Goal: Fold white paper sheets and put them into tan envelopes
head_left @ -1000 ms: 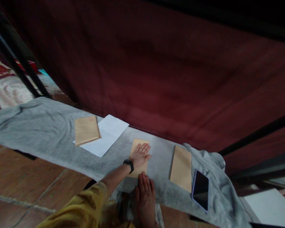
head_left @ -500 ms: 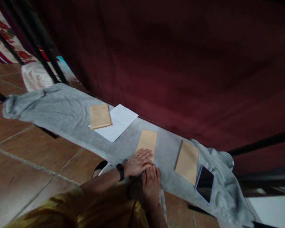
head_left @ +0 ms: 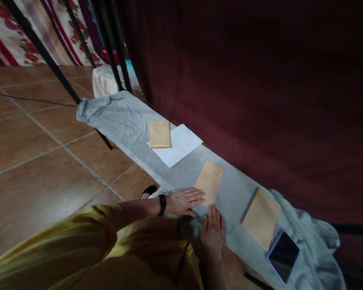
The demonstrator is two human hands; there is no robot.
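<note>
A brown paper envelope (head_left: 210, 179) lies flat in front of me on the grey cloth. My left hand (head_left: 186, 200), with a black band at the wrist, rests flat at its lower left edge, fingertips on the paper. At the near end, my right hand (head_left: 213, 231) has its fingers stretched out, their tips touching or very close to the envelope's edge. Both hands are open and grip nothing. To the right lies a stack of brown envelopes (head_left: 261, 217). Farther left, another pile of brown envelopes (head_left: 160, 134) partly covers a white sheet (head_left: 181, 143).
The grey cloth (head_left: 121, 117) covers a long narrow bench. A phone (head_left: 283, 255) with a pale purple edge lies near its right end. Behind the bench hangs a dark red curtain (head_left: 245, 100). Black metal poles (head_left: 45, 52) rise at the left, above the tiled floor (head_left: 48, 161).
The view has turned left, so the bench things appear farther right. My left hand has slid off the middle of the envelope toward its left edge, uncovering more paper.
</note>
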